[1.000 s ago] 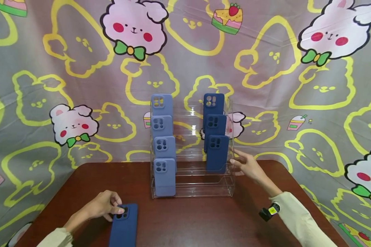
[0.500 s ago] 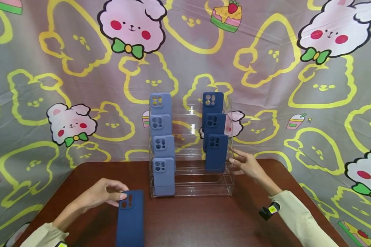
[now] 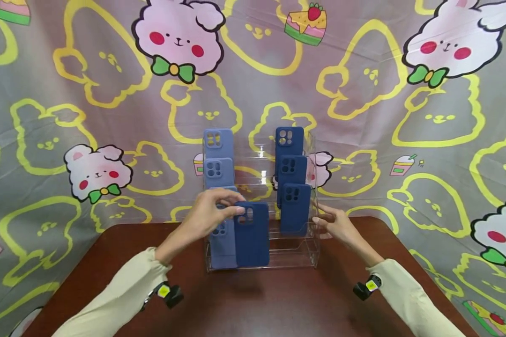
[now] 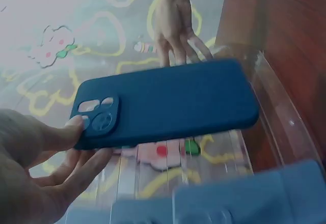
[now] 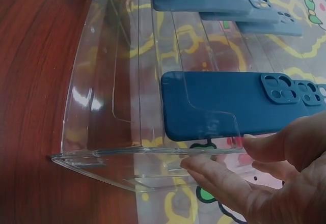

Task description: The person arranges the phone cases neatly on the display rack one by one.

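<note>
My left hand (image 3: 204,215) pinches a dark blue phone case (image 3: 254,241) by its camera-cutout corner, thumb in front and fingers behind. The case hangs upright before the lower tiers of a clear tiered display rack (image 3: 295,267), overlapping a light blue phone case (image 3: 223,257) in the head view. In the left wrist view, the held phone case (image 4: 183,99) stands apart from the light blue phone cases (image 4: 244,193). At the rack's right side, my right hand (image 3: 337,227) grips the clear side panel (image 5: 153,150) between thumb and fingers.
Light blue cases fill the rack's left column, one per tier. Three dark blue phone cases (image 3: 295,210) stand in the right column on the upper tiers. The rack stands on a reddish-brown table (image 3: 286,304), with a patterned cloth (image 3: 362,140) behind.
My left hand has lifted the dark blue phone case from the table's front left and carried it up and right to the rack. My right hand has stayed at the rack's side.
</note>
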Demonstrator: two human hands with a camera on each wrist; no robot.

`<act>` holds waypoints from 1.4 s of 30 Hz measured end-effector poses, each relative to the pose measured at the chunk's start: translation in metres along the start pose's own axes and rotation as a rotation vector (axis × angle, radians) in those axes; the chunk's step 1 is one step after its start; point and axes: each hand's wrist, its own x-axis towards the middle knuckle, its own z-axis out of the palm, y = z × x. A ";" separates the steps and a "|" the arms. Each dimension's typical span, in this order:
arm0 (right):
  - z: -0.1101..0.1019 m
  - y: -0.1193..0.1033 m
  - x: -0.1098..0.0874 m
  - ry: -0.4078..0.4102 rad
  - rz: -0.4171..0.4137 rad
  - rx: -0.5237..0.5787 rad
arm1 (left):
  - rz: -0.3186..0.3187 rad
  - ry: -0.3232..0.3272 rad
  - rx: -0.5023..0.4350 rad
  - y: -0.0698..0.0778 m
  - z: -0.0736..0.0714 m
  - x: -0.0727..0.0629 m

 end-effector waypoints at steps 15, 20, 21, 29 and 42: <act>0.008 0.004 -0.002 0.046 0.010 -0.022 | 0.084 0.121 -0.030 -0.016 0.103 0.050; 0.006 0.003 -0.001 0.049 -0.003 -0.032 | 0.084 0.108 -0.062 -0.014 0.128 0.052; 0.005 0.002 -0.001 0.050 -0.001 -0.032 | 0.082 0.112 -0.068 -0.013 0.132 0.052; 0.004 0.002 -0.001 0.057 -0.011 -0.056 | 0.069 0.079 -0.074 -0.010 0.159 0.047; 0.000 0.007 -0.002 0.038 -0.027 -0.048 | 0.086 0.003 -0.068 -0.024 0.163 0.046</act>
